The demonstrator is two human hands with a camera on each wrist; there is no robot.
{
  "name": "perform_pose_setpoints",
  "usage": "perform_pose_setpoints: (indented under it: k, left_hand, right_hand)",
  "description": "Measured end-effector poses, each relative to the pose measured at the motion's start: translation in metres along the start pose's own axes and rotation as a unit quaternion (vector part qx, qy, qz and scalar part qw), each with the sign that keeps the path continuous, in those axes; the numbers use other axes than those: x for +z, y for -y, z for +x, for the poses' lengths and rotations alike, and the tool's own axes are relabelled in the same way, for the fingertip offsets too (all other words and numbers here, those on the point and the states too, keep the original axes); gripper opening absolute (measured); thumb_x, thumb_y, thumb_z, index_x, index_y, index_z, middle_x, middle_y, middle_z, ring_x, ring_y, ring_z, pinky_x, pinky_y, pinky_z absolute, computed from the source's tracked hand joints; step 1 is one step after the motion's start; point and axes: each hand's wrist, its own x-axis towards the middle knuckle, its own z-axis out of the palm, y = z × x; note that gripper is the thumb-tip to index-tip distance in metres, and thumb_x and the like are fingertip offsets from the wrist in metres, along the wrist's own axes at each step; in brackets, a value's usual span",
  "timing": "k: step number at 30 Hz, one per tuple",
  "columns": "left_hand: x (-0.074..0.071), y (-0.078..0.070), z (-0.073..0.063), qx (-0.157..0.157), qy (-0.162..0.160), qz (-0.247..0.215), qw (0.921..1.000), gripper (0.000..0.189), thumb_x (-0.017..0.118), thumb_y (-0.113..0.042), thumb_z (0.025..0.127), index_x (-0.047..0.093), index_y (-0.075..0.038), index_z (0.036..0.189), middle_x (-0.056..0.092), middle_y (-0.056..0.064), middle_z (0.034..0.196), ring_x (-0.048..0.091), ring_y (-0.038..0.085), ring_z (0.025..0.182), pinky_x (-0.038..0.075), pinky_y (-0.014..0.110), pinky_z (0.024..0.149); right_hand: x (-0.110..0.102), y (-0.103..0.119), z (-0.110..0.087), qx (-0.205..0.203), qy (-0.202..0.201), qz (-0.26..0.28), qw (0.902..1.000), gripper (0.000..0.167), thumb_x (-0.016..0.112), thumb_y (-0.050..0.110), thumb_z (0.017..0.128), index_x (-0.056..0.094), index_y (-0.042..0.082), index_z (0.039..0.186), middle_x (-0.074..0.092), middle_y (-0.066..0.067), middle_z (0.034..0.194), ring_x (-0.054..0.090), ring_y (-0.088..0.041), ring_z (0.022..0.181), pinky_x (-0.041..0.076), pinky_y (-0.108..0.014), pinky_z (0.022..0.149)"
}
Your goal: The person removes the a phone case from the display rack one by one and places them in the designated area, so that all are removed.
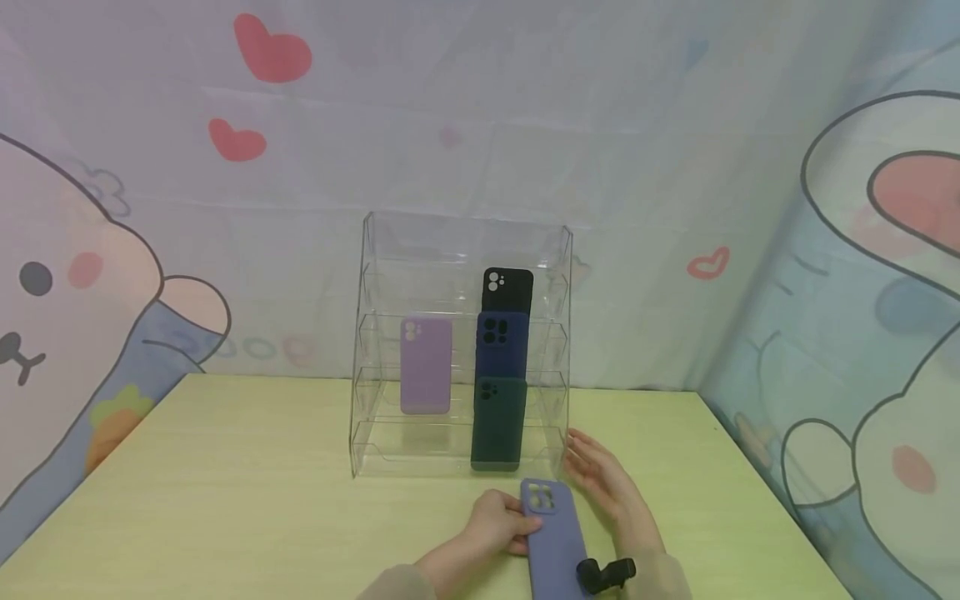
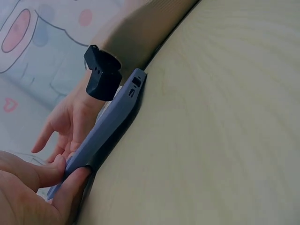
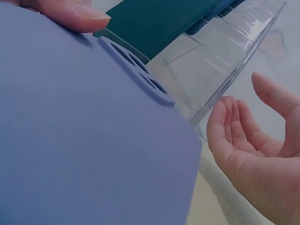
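My left hand pinches the left edge of a periwinkle phone case, thumb on its back and fingers beneath. The case has a camera cutout with several holes at its far end, in front of a clear tiered acrylic rack. In the left wrist view, the lower edge of the case with its port holes slants close over the table. My right hand holds nothing; its loosely bent fingers are right at the rack's lower right side. A green phone case stands in the rack's lowest front tier.
Behind the green case, a dark blue case and a black case stand in higher tiers. A light purple case stands at the rack's left. A black wrist camera overlaps the held case. A printed cloth hangs behind the pale table.
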Motion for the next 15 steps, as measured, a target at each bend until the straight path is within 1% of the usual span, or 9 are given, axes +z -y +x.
perform_pose_setpoints:
  k: [3, 7, 15]
  left_hand:
    - [0.0047, -0.0003, -0.0008, -0.001, -0.005, -0.004, 1.0, 0.019, 0.071, 0.009, 0.082, 0.064, 0.018, 0.096, 0.071, 0.027, 0.082, 0.073, 0.031, 0.067, 0.061, 0.033, 0.058]
    - [0.0089, -0.0005, -0.0014, -0.004, -0.013, 0.001, 0.9999, 0.02, 0.072, 0.007, 0.081, 0.064, 0.017, 0.097, 0.072, 0.024, 0.08, 0.073, 0.031, 0.067, 0.06, 0.032, 0.058]
    - [0.0112, -0.0009, -0.0037, -0.003, -0.014, 0.031, 0.9994, 0.023, 0.076, 0.004, 0.08, 0.063, 0.013, 0.097, 0.072, 0.016, 0.075, 0.072, 0.026, 0.061, 0.06, 0.03, 0.055]
  right_hand:
    - [-0.0004, -0.001, 0.0004, -0.002, -0.002, 0.003, 1.0, 0.048, 0.041, 0.012, 0.104, 0.028, -0.002, 0.148, 0.057, 0.003, 0.121, 0.054, -0.011, 0.112, 0.049, -0.02, 0.095]
    - [-0.0005, -0.0015, -0.0005, -0.006, -0.002, 0.004, 1.0, 0.045, 0.04, 0.013, 0.104, 0.031, -0.001, 0.146, 0.058, 0.005, 0.118, 0.054, -0.011, 0.112, 0.049, -0.021, 0.095]
    - [0.0012, -0.0004, -0.002, 0.001, -0.002, 0.023, 0.9997, 0.05, 0.038, 0.013, 0.105, 0.023, -0.002, 0.15, 0.056, 0.003, 0.119, 0.052, -0.012, 0.115, 0.048, -0.02, 0.095]
